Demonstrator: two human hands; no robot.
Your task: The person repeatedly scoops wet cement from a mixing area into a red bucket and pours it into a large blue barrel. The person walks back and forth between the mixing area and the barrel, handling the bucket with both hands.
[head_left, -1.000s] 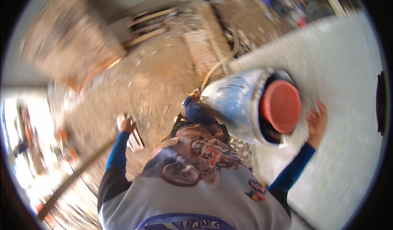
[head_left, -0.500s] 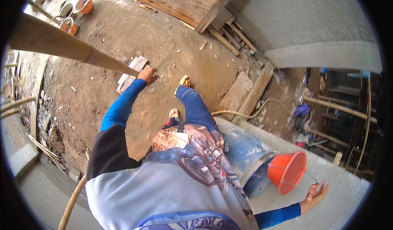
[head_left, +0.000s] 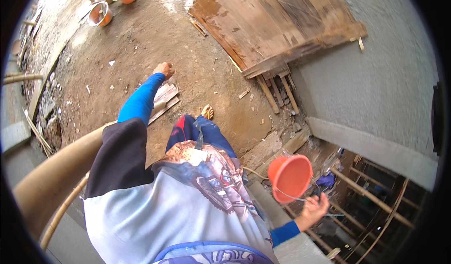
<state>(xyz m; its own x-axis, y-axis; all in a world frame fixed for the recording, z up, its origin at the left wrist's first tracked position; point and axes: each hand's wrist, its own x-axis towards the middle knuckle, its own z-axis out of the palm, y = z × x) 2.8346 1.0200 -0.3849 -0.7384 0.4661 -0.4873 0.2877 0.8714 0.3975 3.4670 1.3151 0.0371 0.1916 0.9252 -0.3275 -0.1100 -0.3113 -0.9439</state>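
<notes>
My right hand [head_left: 314,211] has the thin wire handle of an orange bucket [head_left: 291,177] hooked in its fingers. The bucket hangs tilted at my right side, its open mouth partly facing up, and no contents show inside. My left arm is stretched forward in a blue sleeve. Its hand [head_left: 164,70] is held above the dirt ground with the fingers curled in, nothing visible in them. Just below that hand lie some wooden boards [head_left: 164,99] on the ground.
A thick bamboo pole [head_left: 70,170] passes behind my left arm. Ahead right stands a wooden platform [head_left: 277,24] beside a grey wall [head_left: 376,76]. Several buckets, one an orange bucket [head_left: 99,14], stand far left. To the right is a lower area with bamboo poles [head_left: 361,191].
I have turned and moved on, and the bamboo pole now lies behind my left arm. The orange bucket, earlier by a blue drum, has swung forward with my right hand.
</notes>
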